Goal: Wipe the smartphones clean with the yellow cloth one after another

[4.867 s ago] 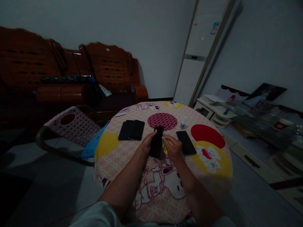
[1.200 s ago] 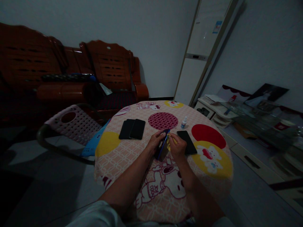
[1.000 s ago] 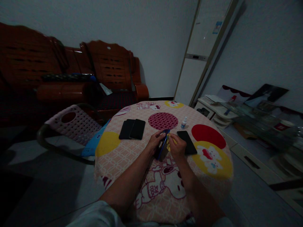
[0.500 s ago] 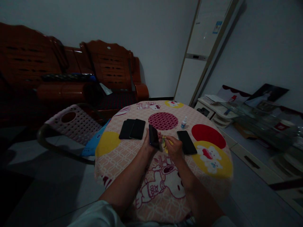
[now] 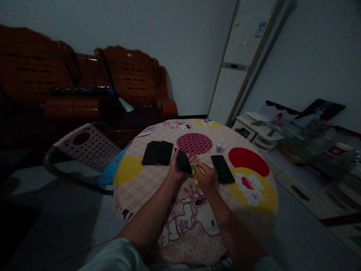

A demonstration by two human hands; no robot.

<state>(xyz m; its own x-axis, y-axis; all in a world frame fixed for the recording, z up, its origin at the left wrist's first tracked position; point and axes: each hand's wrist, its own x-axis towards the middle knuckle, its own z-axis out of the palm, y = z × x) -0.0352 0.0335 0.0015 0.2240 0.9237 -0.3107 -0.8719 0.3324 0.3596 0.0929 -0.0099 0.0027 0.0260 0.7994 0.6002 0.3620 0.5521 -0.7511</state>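
Note:
My left hand (image 5: 175, 170) grips a dark smartphone (image 5: 183, 161), its screen tilted up toward me above the table. In the fingers of my right hand (image 5: 206, 177) is a bunched yellow cloth (image 5: 196, 174), which meets the phone's lower right edge. Just right of that hand another black smartphone (image 5: 222, 169) lies flat. Several dark flat devices overlap in a row on the left, the nearest being a black phone (image 5: 164, 153). A small white spray bottle (image 5: 219, 145) with a blue label stands upright behind the right-hand phone.
A patterned cloth covers the round table (image 5: 186, 248). A woven chair (image 5: 87, 146) stands at its left, with a blue packet (image 5: 113, 169) beside the table edge. Wooden seats (image 5: 129, 82) line the back wall. On the right is a low cabinet (image 5: 299, 192) with a glass top.
The phone in my left hand has turned to show more of its screen. My right hand has shifted slightly left with the yellow cloth, now against the phone's edge.

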